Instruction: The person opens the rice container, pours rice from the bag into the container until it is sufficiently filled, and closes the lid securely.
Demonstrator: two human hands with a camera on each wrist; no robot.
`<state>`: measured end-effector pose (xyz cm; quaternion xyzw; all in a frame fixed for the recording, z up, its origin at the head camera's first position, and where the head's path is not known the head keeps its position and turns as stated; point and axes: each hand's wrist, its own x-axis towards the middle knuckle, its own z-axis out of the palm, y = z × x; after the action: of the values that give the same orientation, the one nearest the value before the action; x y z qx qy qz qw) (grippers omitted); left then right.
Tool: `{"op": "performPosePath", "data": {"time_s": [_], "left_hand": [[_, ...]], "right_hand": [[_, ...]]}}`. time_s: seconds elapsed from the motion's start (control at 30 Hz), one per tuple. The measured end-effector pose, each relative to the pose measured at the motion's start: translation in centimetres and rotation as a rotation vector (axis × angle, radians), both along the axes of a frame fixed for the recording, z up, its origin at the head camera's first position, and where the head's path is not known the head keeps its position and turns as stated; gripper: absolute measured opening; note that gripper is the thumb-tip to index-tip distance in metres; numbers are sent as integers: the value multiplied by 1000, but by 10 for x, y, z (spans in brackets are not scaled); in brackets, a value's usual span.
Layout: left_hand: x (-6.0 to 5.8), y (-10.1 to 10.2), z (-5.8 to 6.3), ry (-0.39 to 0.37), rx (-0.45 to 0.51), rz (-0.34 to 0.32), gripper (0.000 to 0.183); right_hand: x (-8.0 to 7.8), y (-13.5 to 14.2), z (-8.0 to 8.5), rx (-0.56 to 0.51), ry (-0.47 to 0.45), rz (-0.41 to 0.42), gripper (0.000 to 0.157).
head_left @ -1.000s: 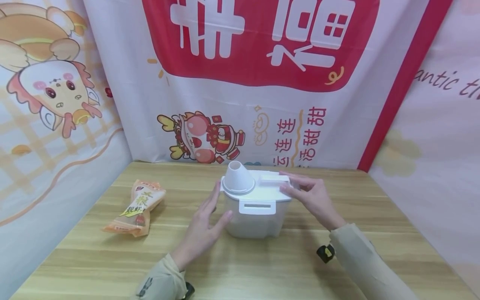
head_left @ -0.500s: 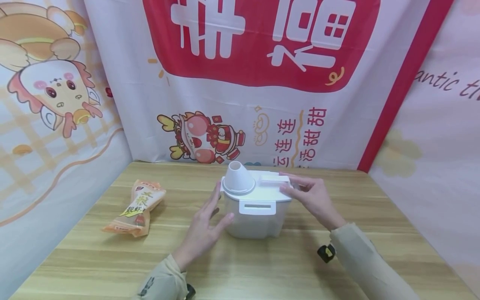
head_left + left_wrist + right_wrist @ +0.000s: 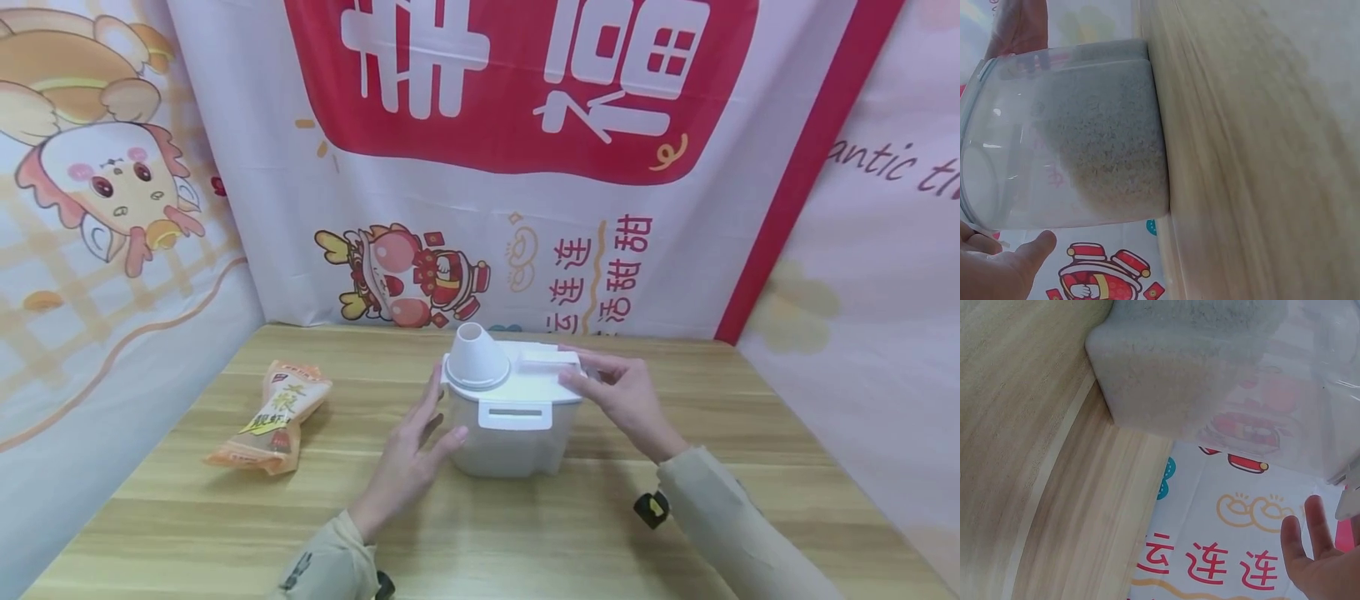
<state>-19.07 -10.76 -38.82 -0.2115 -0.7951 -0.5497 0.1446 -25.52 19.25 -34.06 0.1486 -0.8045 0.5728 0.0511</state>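
A clear rice storage container [image 3: 510, 446] with a white lid [image 3: 536, 384] stands upright on the table. Rice grains [image 3: 1107, 134] fill its lower part in the left wrist view. On the lid's left end sits a white cone-shaped cup [image 3: 477, 358], narrow end up. My left hand [image 3: 408, 454] rests its straight fingers against the container's left side, thumb apart toward the front. At the other end, my right hand [image 3: 618, 392] holds the lid between thumb and index finger, beside the raised white handle [image 3: 549, 358]. Two other right fingers [image 3: 1319, 528] hang loose in the right wrist view.
An orange-and-white snack packet [image 3: 277, 417] lies on the wooden table [image 3: 525, 542], left of the container. Printed cloth [image 3: 517, 192] hangs behind the table, with more on both sides.
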Motion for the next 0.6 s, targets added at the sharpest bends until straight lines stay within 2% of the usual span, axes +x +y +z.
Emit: {"op": "performPosePath", "data": {"time_s": [0.27, 0.6], "left_hand": [[0, 3, 0, -48, 1, 22, 79], [2, 6, 0, -35, 29, -7, 81]], "right_hand": [[-2, 1, -1, -4, 14, 7, 45], [-1, 1, -2, -18, 11, 13, 45]]}}
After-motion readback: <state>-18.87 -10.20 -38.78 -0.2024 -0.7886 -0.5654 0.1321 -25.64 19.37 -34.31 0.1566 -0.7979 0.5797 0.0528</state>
